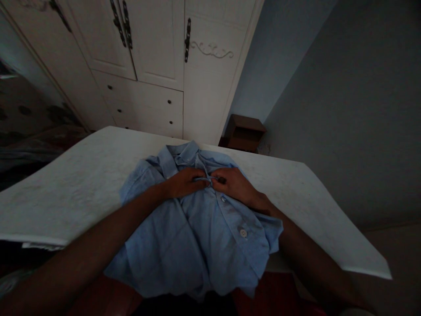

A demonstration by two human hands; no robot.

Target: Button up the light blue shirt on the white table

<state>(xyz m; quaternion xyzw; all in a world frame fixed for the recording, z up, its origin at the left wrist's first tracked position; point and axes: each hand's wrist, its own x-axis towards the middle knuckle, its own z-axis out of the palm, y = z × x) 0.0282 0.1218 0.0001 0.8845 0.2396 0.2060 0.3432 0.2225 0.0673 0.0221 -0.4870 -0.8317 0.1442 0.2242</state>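
A light blue button-up shirt (171,237) lies front side up on the white table (82,175), its collar (179,158) toward the far edge. Its lower part hangs over the near edge. My left hand (186,182) pinches one side of the shirt's front opening below the collar. Meeting it there, my right hand (233,184) is closed on the other front edge, the fingertips of both nearly touching. Whatever small part sits between them is hidden. Two pale buttons show lower down the front strip, the larger one (243,233) nearer to me.
Beyond the table stands a white wardrobe (158,57) with dark handles and drawers. A small brown cabinet (246,131) is beside it in the corner. Grey wall (362,109) rises on the right. Dark piled fabric (29,145) lies at the left.
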